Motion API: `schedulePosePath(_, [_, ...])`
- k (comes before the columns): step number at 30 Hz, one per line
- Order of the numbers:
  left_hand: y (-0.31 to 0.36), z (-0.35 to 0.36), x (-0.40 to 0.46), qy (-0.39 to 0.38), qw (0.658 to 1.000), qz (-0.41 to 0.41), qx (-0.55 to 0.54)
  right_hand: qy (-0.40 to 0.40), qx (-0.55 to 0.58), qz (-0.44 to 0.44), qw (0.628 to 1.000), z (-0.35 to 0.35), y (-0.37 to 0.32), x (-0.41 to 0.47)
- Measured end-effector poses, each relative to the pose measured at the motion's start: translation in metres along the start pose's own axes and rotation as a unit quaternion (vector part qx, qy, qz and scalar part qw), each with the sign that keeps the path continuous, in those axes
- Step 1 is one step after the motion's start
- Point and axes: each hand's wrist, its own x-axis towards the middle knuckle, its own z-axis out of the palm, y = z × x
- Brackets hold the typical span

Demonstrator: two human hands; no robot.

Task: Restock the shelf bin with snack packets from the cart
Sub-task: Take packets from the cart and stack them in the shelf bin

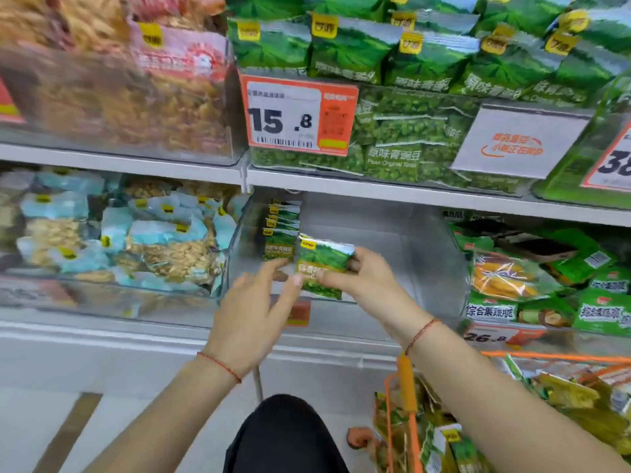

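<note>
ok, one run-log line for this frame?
phase: placing | right hand: holds green packet | left hand: open, fingertips at packet | clear bin: one packet row at left | cart: stocked

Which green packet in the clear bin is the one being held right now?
The green packet gripped by the right hand, just right of the upright row standing untouched at the bin's left wall.

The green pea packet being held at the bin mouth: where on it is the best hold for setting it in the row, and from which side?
Grip the green pea packet by its right edge, coming from the right, as the right hand does now. It is flat and upright, and the row of packets stands against the clear bin's left wall, so the left edge should stay free. The left hand only steadies it with straight fingers.
</note>
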Motion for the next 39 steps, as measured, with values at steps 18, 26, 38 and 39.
schedulePosePath(18, [-0.068,0.043,0.006,0.1,0.946,0.217,0.221,-0.112,-0.43,-0.016,0.896,0.066,0.034,0.13])
schedulePosePath(26, [-0.07,0.045,0.007,0.107,0.944,0.219,0.221,-0.059,-0.43,0.033,0.9,0.065,0.045,0.138])
schedulePosePath(38, [-0.071,0.045,0.006,0.1,0.944,0.215,0.228,-0.106,-0.275,0.042,0.955,0.072,0.047,0.143])
schedulePosePath(39, [-0.071,0.045,0.007,0.101,0.944,0.214,0.229,-0.115,-0.263,0.054,0.957,0.071,0.046,0.141])
